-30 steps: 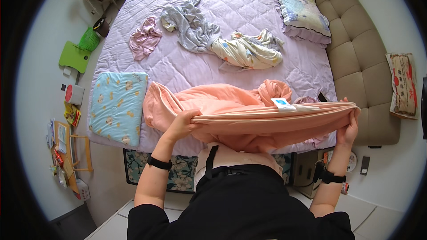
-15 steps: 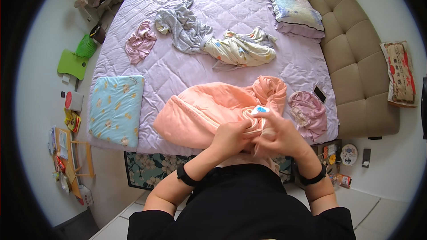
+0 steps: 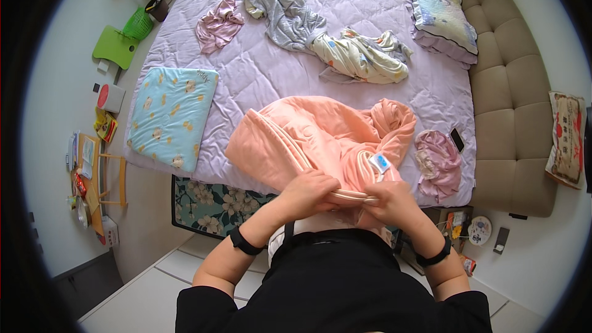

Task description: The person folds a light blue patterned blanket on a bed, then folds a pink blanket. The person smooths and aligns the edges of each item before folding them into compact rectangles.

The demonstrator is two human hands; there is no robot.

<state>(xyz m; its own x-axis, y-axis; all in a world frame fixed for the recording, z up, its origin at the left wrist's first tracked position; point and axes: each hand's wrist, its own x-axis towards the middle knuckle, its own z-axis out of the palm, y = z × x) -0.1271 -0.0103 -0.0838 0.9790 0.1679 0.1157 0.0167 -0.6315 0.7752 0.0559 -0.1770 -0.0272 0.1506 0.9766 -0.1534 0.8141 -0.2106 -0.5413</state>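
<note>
**Peach blanket gathered at the bed's near edge**

Far left of frame: pale floor strewn with a green folding stool (image 3: pixel 115 45), a small white-and-red box (image 3: pixel 111 97) and a wooden rack (image 3: pixel 98 176) crowded with small items too tiny to make out. Just right of these, a lilac quilted bedspread (image 3: pixel 259 74) filling the upper centre, with a floral panel (image 3: pixel 213 206) below the bed's near edge.

On the bedspread, left to right: a light-blue patterned pillow (image 3: pixel 169 117) at centre left; a pink garment (image 3: pixel 217 23) at upper left; a grey garment (image 3: pixel 290 15) at top centre; a cream printed garment (image 3: pixel 364 58) touching it; a patterned pillow (image 3: pixel 439 15) at upper right, its far corner cut off by the rim.

Centre, lower half: a peach blanket (image 3: pixel 308 139) heaped on the near edge, its piped border folded over. Left hand (image 3: pixel 308 192) closed over the doubled border; right hand (image 3: pixel 390 200) closed on the same edge just beside it, the two nearly touching. Fingertips buried in fabric, so depth of each grasp hard to tell. A white-and-blue tag (image 3: pixel 380 163) standing up from the blanket above the right hand. Black wristbands on both forearms; black top filling the bottom edge and hiding the floor there.

Right of the blanket: a mauve garment (image 3: pixel 438 163), a dark phone (image 3: pixel 457 139) beside it, then a tan tufted headboard (image 3: pixel 512 111). Far right: a printed bag (image 3: pixel 567 139) on the floor, small objects (image 3: pixel 478 231) near the headboard base blurred.
</note>
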